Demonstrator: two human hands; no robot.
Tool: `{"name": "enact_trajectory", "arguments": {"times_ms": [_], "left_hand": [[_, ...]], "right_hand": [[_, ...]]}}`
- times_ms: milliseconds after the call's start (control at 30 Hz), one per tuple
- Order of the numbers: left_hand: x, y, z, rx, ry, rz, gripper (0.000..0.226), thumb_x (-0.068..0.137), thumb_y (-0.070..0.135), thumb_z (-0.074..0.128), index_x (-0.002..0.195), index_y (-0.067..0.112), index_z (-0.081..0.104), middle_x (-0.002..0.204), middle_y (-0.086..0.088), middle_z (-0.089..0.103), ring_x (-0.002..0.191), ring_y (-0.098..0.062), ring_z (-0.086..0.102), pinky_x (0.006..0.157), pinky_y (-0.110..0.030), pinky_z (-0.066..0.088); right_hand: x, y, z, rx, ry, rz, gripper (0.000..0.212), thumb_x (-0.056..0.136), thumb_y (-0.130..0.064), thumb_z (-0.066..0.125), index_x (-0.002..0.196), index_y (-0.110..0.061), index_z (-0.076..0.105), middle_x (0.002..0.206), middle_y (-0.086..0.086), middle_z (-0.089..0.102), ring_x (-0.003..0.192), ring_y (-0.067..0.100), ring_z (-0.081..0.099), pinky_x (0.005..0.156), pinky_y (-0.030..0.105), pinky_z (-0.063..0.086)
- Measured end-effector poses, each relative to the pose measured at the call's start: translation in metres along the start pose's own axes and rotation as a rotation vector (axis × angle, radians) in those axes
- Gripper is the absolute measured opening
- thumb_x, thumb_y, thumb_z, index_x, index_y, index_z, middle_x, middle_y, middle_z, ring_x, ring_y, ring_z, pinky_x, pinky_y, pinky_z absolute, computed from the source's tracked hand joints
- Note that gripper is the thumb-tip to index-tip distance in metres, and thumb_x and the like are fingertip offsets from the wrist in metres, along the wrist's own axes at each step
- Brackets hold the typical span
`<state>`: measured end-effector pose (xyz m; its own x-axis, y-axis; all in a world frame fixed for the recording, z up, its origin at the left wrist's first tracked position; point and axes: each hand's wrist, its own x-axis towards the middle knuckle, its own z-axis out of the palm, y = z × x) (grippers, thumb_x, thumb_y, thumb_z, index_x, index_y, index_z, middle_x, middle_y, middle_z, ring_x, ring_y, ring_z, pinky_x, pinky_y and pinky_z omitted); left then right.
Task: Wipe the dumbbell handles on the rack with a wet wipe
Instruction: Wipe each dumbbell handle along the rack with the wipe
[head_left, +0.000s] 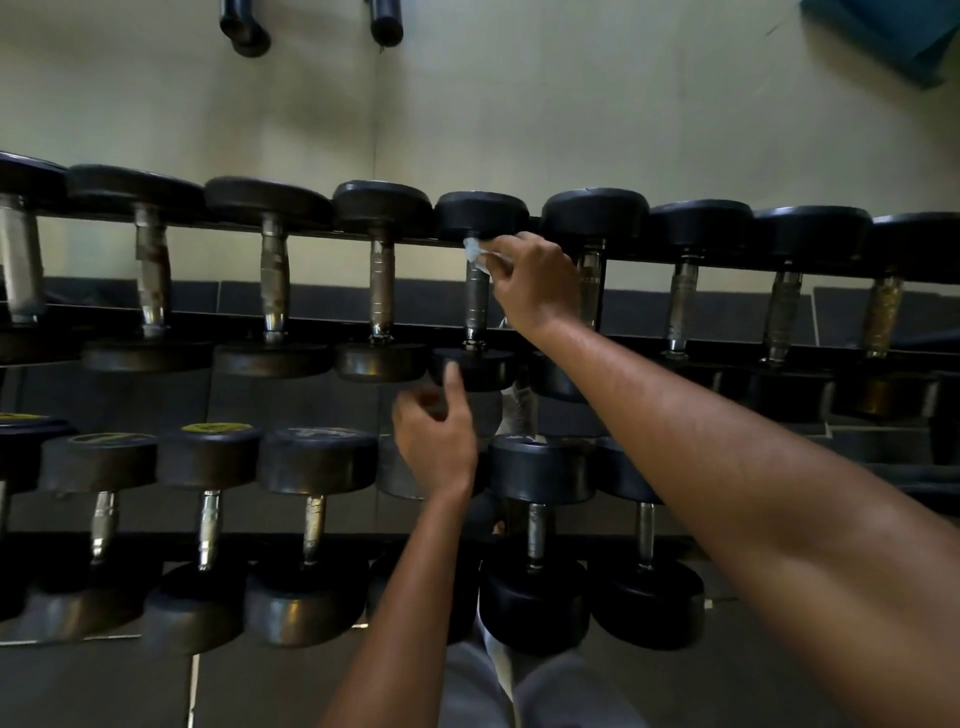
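Note:
A two-tier rack (639, 254) carries black rubber-headed dumbbells with metal handles. My right hand (535, 280) pinches a crumpled pale wet wipe (475, 254) against the top of one upper-row handle (477, 301), just under that dumbbell's far head (480, 213). My left hand (436, 441) hovers below, fingers loosely curled and empty, its thumb tip touching the near head (478, 371) of the same dumbbell.
More dumbbells line the upper row to both sides, such as one handle (382, 288) to the left and another (683, 306) to the right. Bigger dumbbells (537, 540) fill the lower tier. A cream wall (519, 114) rises behind, with a blue mat (893, 36) at top right.

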<state>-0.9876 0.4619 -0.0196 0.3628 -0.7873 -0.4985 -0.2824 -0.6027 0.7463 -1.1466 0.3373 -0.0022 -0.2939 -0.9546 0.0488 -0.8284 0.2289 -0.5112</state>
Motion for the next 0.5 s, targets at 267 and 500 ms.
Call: {"name": "enact_trajectory", "arguments": {"times_ms": [267, 500], "left_hand": [[0.027, 0.038, -0.012, 0.459, -0.151, 0.323, 0.063, 0.073, 0.066, 0.088, 0.11, 0.018, 0.07, 0.107, 0.003, 0.066, 0.094, -0.012, 0.066, 0.076, -0.029, 0.059], [0.028, 0.063, -0.018, 0.6, -0.17, 0.269, 0.052, 0.066, 0.065, 0.093, 0.093, 0.025, 0.072, 0.083, 0.012, 0.071, 0.075, -0.008, 0.068, 0.062, -0.03, 0.058]], "right_hand": [[-0.034, 0.007, -0.004, -0.063, -0.193, -0.039, 0.019, 0.102, -0.036, 0.068, 0.114, -0.027, 0.078, 0.105, 0.001, 0.074, 0.094, 0.023, 0.068, 0.073, 0.032, 0.045], [-0.06, -0.001, -0.003, -0.055, -0.405, 0.146, 0.017, 0.098, -0.033, 0.07, 0.114, -0.039, 0.075, 0.11, -0.005, 0.075, 0.101, 0.019, 0.068, 0.089, 0.039, 0.057]]}}
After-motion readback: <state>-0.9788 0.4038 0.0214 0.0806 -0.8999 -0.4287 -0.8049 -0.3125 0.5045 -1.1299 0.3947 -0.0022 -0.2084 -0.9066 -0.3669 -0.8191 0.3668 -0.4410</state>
